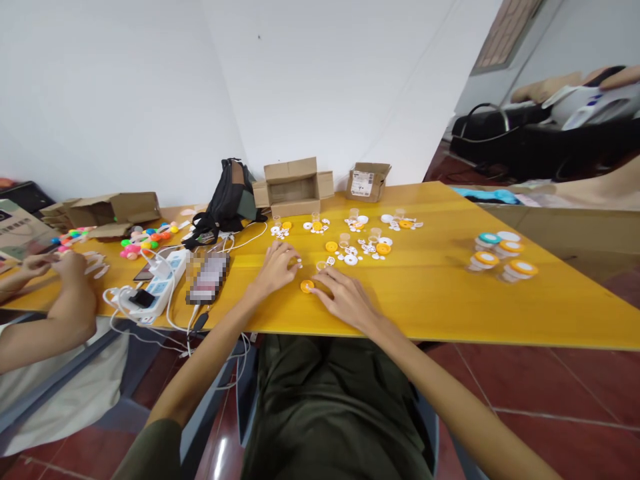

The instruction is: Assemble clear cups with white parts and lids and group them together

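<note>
My left hand (277,268) is closed in a pinch, with a small white piece (299,264) at its fingertips. Right of it, my right hand (347,297) rests low over the table, its thumb and forefinger at the edge of a small round orange lid (307,287) with something white at its centre. Just beyond my right fingers are a clear plastic cup (321,265) and a small white piece with dark marks (331,261). Farther back lie several groups of parts: orange lids (383,249), white discs (351,259) and clear cups (345,239).
Several lidded containers (520,268) stand at the right. A power strip (163,287) with cables and a phone (209,277) lie left of me. A black backpack (227,200) and open cardboard boxes (295,190) line the wall. Another person's hands (67,267) work at the far left.
</note>
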A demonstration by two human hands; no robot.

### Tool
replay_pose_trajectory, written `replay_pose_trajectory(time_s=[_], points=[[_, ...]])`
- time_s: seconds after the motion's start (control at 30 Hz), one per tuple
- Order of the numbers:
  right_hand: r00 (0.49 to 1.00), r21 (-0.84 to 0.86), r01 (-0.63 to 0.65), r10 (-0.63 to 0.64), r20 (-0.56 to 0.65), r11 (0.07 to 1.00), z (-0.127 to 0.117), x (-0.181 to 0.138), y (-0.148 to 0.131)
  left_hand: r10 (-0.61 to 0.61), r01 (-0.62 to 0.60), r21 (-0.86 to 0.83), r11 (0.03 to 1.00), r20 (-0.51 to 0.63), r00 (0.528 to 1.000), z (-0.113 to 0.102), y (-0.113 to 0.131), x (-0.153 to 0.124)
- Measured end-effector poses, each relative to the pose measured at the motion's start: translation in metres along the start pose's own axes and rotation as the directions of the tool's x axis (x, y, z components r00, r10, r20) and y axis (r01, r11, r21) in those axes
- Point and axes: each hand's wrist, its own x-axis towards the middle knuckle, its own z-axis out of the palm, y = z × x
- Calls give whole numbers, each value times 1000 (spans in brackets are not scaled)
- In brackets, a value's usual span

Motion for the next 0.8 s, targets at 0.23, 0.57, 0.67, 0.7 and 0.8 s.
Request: replay_pose_trajectory(time_s=[0.23,0.57,0.67,0.7,0.8], points=[[1000,9,-14,14,-28,1000,1,0,0,88,-111,133,985,166,982,0,-5,14],[989,11,23,-21,-143,1000,3,7,3,107,-135,137,981,194,975,0,1,4],[989,-64,55,-63,-132,996,-4,21,2,103,-108,25,994,165,981,2,-2,4],[992,-97,56,-66,-105,994,-6,27,1,97,-95,-20,995,156,983,3,-3,4],[998,-172,64,-58,37,983,-9,49,-1,77,-56,-149,987,139,987,3,-8,4]])
